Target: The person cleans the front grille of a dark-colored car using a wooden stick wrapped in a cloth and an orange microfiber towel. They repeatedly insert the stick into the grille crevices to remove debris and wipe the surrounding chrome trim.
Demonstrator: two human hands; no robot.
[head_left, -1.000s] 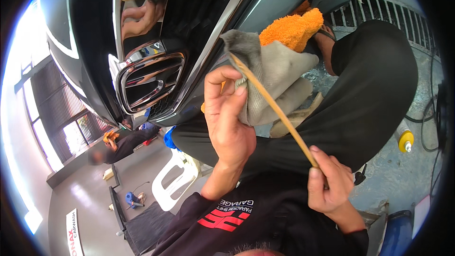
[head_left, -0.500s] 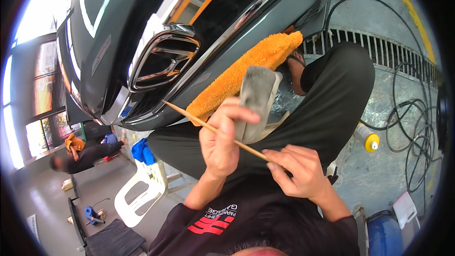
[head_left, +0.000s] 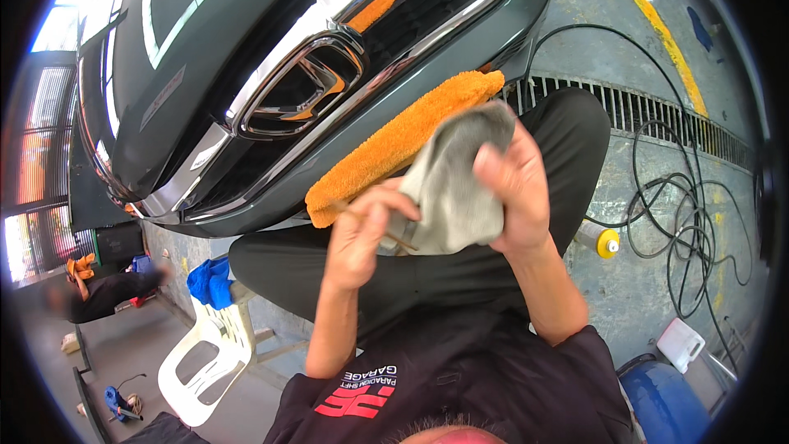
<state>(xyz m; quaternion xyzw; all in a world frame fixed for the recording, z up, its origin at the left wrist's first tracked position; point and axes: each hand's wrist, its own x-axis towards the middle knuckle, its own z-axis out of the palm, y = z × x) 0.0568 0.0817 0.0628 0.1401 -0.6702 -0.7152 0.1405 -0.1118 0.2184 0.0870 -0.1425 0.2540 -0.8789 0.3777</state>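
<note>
My right hand [head_left: 524, 197] grips a grey cloth [head_left: 456, 181] by its right side, thumb on top. My left hand [head_left: 353, 242] is closed around a thin wooden stick [head_left: 401, 242], its fingers at the cloth's left edge. Part of the stick is blurred and hidden by the fingers. Just beyond both hands, a folded orange towel [head_left: 403, 131] lies along the front bumper [head_left: 427, 62] of a dark grey car. Above the towel is the chrome emblem [head_left: 304, 86] on the car's grille.
A white plastic chair [head_left: 218, 358] with a blue cloth [head_left: 211, 283] stands at left. At right lie a yellow-capped bottle [head_left: 606, 243], a coiled black hose [head_left: 686, 230], a floor grate [head_left: 657, 123] and a blue drum [head_left: 664, 399]. Another person [head_left: 111, 292] is far left.
My right hand has let go of the stick's end and now holds the grey cloth, moved up and right. The stick stays in my left hand, which has shifted slightly left.
</note>
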